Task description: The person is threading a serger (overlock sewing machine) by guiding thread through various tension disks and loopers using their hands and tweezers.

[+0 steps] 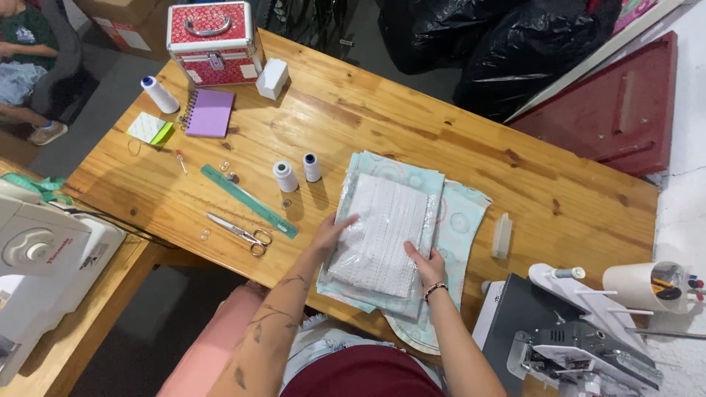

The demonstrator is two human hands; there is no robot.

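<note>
A clear plastic packet of white lace trim (381, 234) lies on top of a pile of pale blue patterned fabric pieces (457, 220) near the front edge of the wooden table (353, 125). My left hand (332, 231) rests flat against the packet's left edge, fingers spread. My right hand (426, 265), with a bead bracelet at the wrist, presses on the packet's lower right corner. Neither hand lifts it.
Left of the pile lie scissors (241, 234), a green ruler (248, 201) and two thread spools (285, 176). Further back are a purple notebook (209, 112), a red metal case (213, 33) and a white box (271, 78). Sewing machines stand at left (44, 250) and right (573, 331).
</note>
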